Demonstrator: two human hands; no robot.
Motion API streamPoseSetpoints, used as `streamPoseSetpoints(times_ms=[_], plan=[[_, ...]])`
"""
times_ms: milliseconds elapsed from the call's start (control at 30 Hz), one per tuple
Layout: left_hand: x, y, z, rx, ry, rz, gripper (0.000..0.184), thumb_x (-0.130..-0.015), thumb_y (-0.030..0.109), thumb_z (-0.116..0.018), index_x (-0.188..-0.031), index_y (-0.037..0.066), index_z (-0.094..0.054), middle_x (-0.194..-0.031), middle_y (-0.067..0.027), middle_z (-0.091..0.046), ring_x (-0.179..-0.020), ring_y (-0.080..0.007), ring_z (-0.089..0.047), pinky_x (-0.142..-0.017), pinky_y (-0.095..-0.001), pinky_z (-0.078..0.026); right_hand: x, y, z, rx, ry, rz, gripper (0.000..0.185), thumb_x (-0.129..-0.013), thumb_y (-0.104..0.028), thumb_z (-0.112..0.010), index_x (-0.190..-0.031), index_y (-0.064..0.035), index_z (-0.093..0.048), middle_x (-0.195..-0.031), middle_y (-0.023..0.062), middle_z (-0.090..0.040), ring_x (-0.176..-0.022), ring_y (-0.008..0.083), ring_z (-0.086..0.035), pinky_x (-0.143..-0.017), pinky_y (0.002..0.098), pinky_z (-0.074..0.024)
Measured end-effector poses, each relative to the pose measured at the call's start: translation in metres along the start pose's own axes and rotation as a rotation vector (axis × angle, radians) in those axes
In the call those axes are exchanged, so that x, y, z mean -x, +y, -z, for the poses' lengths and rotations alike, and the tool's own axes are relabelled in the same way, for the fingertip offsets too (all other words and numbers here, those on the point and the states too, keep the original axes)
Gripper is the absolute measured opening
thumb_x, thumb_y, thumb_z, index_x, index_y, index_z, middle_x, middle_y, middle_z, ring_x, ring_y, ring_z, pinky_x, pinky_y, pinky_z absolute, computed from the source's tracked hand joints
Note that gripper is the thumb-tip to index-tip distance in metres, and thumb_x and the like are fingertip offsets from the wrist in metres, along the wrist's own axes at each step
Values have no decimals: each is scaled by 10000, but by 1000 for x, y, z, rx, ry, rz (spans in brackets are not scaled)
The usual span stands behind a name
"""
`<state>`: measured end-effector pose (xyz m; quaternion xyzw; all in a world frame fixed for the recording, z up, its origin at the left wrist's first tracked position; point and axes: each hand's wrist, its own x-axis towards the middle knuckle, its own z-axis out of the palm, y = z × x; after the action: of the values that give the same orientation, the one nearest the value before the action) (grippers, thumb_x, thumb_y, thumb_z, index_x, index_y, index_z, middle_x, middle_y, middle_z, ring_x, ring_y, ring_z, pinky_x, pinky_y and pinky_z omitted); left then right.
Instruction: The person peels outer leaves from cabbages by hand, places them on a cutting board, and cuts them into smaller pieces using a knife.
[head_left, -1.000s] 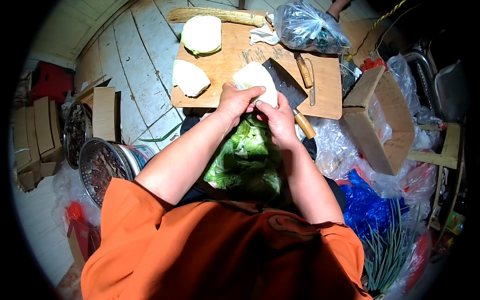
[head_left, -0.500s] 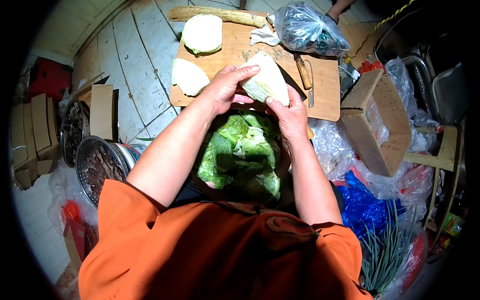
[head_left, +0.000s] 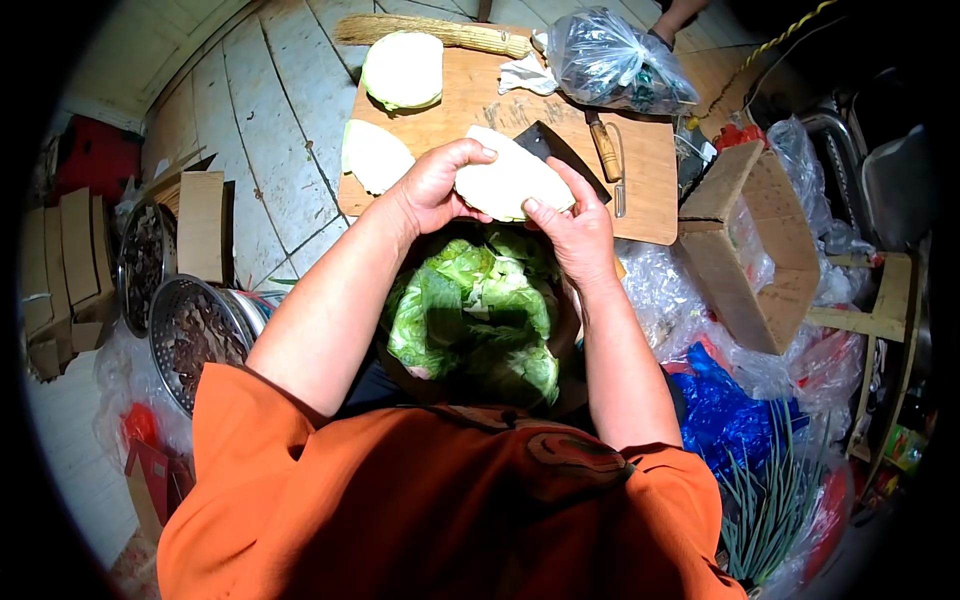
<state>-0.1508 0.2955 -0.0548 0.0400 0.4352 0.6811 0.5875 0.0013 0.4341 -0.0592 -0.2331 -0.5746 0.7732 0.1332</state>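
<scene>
Between my two hands is a pale cabbage wedge (head_left: pixel 512 178), its cut face turned up. My left hand (head_left: pixel 440 185) grips its left end, thumb on top. My right hand (head_left: pixel 575 220) pinches the right end. Just below lies a heap of loose green cabbage leaves (head_left: pixel 480 310) in a dark container whose rim is mostly hidden. On the wooden board (head_left: pixel 475 85) are a second cabbage wedge (head_left: pixel 376 157) and a cabbage half (head_left: pixel 404 70). A knife (head_left: pixel 603 147) with a wooden handle lies behind my right hand, its dark blade partly covered.
A straw brush (head_left: pixel 440 32) and a filled plastic bag (head_left: pixel 620 60) lie along the board's far side. To the right stands an open cardboard box (head_left: pixel 750 250), with green onions (head_left: pixel 765 510) nearer me. A metal colander (head_left: pixel 200 340) holds dark scraps at left. Another person's foot shows at top right.
The cabbage wedge has turned and come slightly lower, so its broad cut face now shows. Both hands still hold it, and more of the knife blade is visible.
</scene>
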Motion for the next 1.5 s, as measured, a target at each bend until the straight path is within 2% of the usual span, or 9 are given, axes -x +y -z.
streamPoseSetpoints(times_ms=[267,733,933,1033,1133,1200,1233,1300,1500], plan=[[2,-7,-16,93,55,-36,426,-825,219,-594,-1188,6,-528,-1111,-146,-630,-966,-277,-650,-821,-430,-565,-2,11,-2,-50,9,-12,685,-809,-12,-715,-1386,43,-349,-1163,145,-589,-963,167,-615,-728,273,-560],[-21,-29,10,-3,335,-215,466,-792,31,-672,-1208,-15,-465,-1050,-144,-619,-906,-240,-648,-747,-358,-566,-33,40,11,89,67,-178,787,-776,11,-669,-1443,25,-251,-1281,224,-505,-883,191,-634,-724,276,-529],[-25,-22,18,-294,521,-26,415,-846,148,-683,-1213,63,-507,-1070,-95,-634,-944,-220,-630,-710,-348,-543,-37,48,12,279,72,-172,551,-783,-27,-673,-1300,15,-485,-1160,161,-594,-846,156,-633,-734,272,-525],[-18,-16,28,-295,553,36,366,-865,199,-680,-1190,100,-543,-1063,-57,-649,-935,-187,-625,-717,-327,-517,-40,48,1,530,10,43,360,-777,-40,-670,-1131,-25,-608,-1070,112,-623,-765,147,-631,-734,280,-523],[-12,-17,30,-301,566,51,354,-873,210,-679,-1188,112,-551,-1061,-38,-650,-931,-173,-617,-764,-340,-503,-42,31,-17,761,-70,164,421,-761,-44,-694,-1171,-28,-600,-988,68,-613,-736,88,-577,-702,233,-495],[-10,-18,30,-302,546,16,356,-875,207,-676,-1190,104,-549,-1068,-39,-645,-949,-173,-607,-779,-349,-506,-49,32,-26,779,-84,215,411,-716,-53,-720,-1114,-35,-618,-958,91,-594,-689,124,-579,-690,265,-497],[-10,-21,31,-284,547,-29,353,-890,206,-652,-1209,92,-552,-1021,-60,-656,-868,-162,-611,-668,-301,-500,-53,32,-29,887,-117,272,405,-706,-67,-732,-1092,-34,-615,-962,104,-585,-720,170,-593,-703,290,-501],[-9,-18,35,-225,555,-3,333,-913,226,-619,-1212,98,-546,-1055,-50,-644,-927,-165,-596,-723,-328,-501,-57,29,-37,1023,-134,362,407,-679,-113,-768,-1040,-50,-589,-998,136,-568,-848,290,-605,-757,370,-500],[-12,-22,32,-219,603,-50,333,-955,241,-547,-1239,68,-573,-1017,-64,-653,-825,-148,-594,-669,-299,-490,-66,18,-46,1155,-182,203,457,-651,-193,-824,-984,-78,-533,-1008,125,-573,-915,323,-589,-777,410,-487]])
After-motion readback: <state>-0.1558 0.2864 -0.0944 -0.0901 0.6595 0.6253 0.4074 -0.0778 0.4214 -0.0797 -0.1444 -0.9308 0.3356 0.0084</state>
